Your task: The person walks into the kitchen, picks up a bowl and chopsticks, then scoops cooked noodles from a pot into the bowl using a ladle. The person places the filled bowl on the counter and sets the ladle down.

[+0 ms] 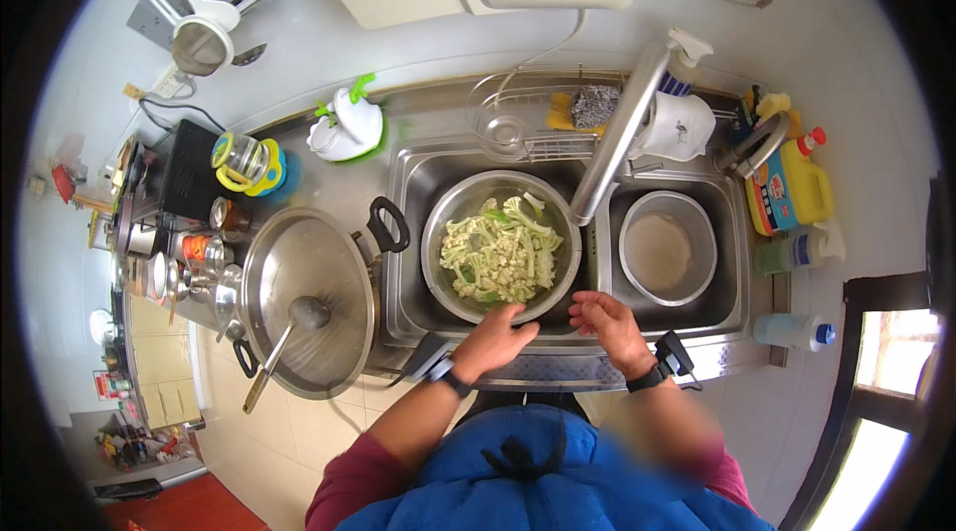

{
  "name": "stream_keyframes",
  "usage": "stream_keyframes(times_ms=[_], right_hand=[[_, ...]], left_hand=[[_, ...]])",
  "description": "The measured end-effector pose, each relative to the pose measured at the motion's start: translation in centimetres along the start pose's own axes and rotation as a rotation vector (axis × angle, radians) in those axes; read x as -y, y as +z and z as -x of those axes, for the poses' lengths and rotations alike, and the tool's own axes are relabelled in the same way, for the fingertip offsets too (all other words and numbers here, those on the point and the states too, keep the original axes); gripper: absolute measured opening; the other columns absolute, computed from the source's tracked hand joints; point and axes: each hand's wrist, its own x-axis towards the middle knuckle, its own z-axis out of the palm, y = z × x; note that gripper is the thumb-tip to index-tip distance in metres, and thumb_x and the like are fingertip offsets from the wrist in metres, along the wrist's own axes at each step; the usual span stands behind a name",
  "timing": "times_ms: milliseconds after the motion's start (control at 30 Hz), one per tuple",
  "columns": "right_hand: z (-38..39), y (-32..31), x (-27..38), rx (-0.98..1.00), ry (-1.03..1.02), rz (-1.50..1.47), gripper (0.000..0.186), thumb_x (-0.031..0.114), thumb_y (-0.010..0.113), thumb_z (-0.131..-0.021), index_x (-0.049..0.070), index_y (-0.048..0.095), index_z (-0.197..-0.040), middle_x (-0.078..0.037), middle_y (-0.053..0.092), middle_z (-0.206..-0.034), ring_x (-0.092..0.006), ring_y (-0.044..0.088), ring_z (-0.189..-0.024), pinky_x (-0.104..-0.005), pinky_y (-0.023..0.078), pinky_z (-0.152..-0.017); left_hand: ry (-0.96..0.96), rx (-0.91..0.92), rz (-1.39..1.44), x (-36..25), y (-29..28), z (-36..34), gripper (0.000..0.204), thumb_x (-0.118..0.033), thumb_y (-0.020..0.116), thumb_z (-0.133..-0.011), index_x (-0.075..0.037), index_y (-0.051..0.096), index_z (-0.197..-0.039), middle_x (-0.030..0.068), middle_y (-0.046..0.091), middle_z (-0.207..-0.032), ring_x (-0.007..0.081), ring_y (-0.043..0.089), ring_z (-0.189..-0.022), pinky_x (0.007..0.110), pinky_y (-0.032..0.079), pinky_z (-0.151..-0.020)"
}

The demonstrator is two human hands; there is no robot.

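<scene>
A round steel bowl (434,274) of cut cauliflower (503,247), pale florets and stems with some green bits, sits in the left sink basin (408,307). My left hand (495,340) is at the bowl's near rim, thumb and fingers apart; whether it touches the rim I cannot tell. Just right of the bowl, above the basin's front edge, my right hand (609,328) has loosely bent fingers with nothing visible in them. The metal faucet (622,133) reaches down between the basins. In the right basin stands a steel pot (709,262) holding cloudy liquid.
At left, a large wok (329,332) with a ladle (308,313) overhangs the counter edge. Behind the sink are a wire rack (568,148) and a steel scrubber (596,105). A yellow jug (802,188) and bottles (792,332) line the right side.
</scene>
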Motion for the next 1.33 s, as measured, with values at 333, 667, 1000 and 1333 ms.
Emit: stream_keyframes(times_ms=[333, 667, 1000, 1333], right_hand=[[9.1, -2.3, -2.5, -0.203, 0.052, 0.023, 0.036, 0.02, 0.055, -0.103, -0.006, 0.059, -0.128, -0.013, 0.071, -0.11, -0.0186, 0.067, -0.098, -0.0315, 0.054, -0.088], [6.9, -3.1, -2.0, -0.222, 0.066, 0.043, 0.034, 0.019, 0.054, -0.103, -0.005, 0.059, -0.127, -0.013, 0.07, -0.11, -0.0197, 0.068, -0.097, -0.0322, 0.054, -0.086], [5.8, -3.8, -1.3, -0.199, 0.075, 0.033, 0.036, 0.018, 0.055, -0.103, -0.006, 0.057, -0.13, -0.013, 0.07, -0.114, -0.0192, 0.067, -0.1, -0.0321, 0.053, -0.09], [4.9, -3.5, -1.3, -0.166, 0.013, 0.076, 0.034, 0.018, 0.057, -0.102, -0.003, 0.06, -0.128, -0.014, 0.072, -0.109, -0.0207, 0.069, -0.097, -0.0327, 0.055, -0.086]], left_hand=[[-0.293, -0.16, -0.495, 5.1, 1.1, -17.4, 0.118, -0.058, 0.078, -0.072, -0.012, 0.017, -0.162, 0.0367, 0.013, -0.16, 0.0503, 0.023, -0.147, 0.054, 0.032, -0.118], [-0.067, -0.002, -0.476, 11.0, 2.8, -19.1, 0.078, -0.035, 0.072, -0.085, -0.021, 0.038, -0.154, 0.0267, 0.029, -0.159, 0.0514, 0.046, -0.132, 0.054, 0.047, -0.105], [-0.221, -0.348, -0.486, 7.6, -1.1, -19.5, 0.093, -0.051, 0.071, -0.082, -0.013, 0.031, -0.157, 0.0244, 0.026, -0.162, 0.047, 0.03, -0.145, 0.053, 0.034, -0.115], [-0.291, 0.196, -0.549, 8.4, 2.6, -19.8, 0.087, -0.044, 0.07, -0.089, -0.021, 0.025, -0.161, 0.0121, 0.012, -0.169, 0.0476, 0.015, -0.151, 0.069, 0.025, -0.116]])
